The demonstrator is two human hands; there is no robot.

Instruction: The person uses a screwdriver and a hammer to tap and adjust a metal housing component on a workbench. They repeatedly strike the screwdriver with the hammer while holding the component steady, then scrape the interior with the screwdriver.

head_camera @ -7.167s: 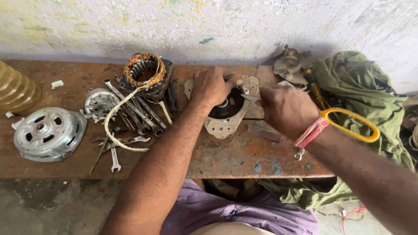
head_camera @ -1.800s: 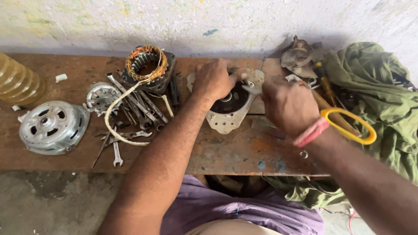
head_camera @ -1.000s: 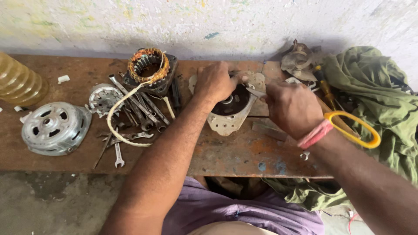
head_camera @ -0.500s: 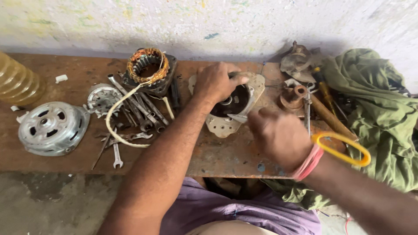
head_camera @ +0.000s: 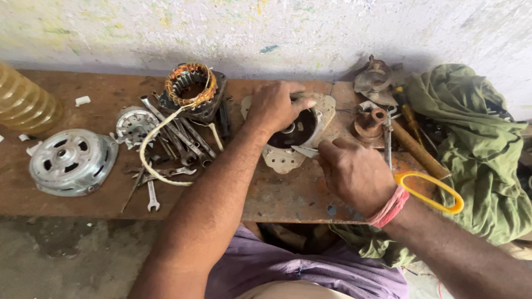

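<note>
Both hands on the motor end cover point(head_camera: 288, 138), mid-bench on the wooden bench point(head_camera: 277, 194). Left hand point(head_camera: 272, 106) arched, fingers clamped over its far rim. Right hand point(head_camera: 354, 174) near-right, fingers curled, pinching a thin metal tool point(head_camera: 303, 150) against its edge.

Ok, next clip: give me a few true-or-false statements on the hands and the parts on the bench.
1. The left hand rests on the pale motor housing. True.
2. The right hand grips the yellow-handled scissors. False: the scissors lie on the bench beside its wrist.
3. The copper-wound stator sits left of the housing. True.
4. The round silver end cover lies on the green cloth. False: it lies at the left of the wooden bench.
5. Wrenches lie between cover and housing. True.
</note>
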